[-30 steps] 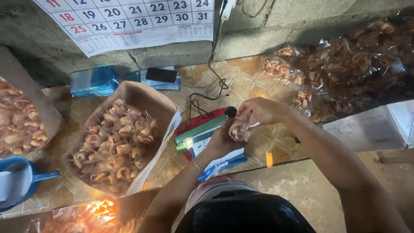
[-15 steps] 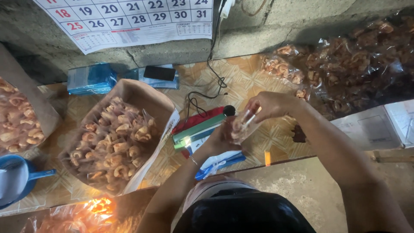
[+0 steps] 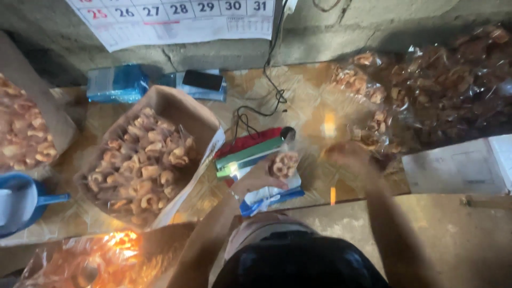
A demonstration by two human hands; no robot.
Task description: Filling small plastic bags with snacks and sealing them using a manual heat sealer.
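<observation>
Your left hand gripped a small clear bag of curled snacks, held upright over the red-and-green sealer, whose long axis ran left-low to right-high. Right hand, blurred, hovered beside; grip unclear. Beyond lay the snack-filled sack.

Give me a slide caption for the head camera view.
Left hand holds a small bag of snacks at a heat sealer; right hand alongside.

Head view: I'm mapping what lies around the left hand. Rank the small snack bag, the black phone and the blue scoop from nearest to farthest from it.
1. Small snack bag: held in the left hand.
2. Black phone: up by the wall.
3. Blue scoop: far out at the left edge.
</observation>
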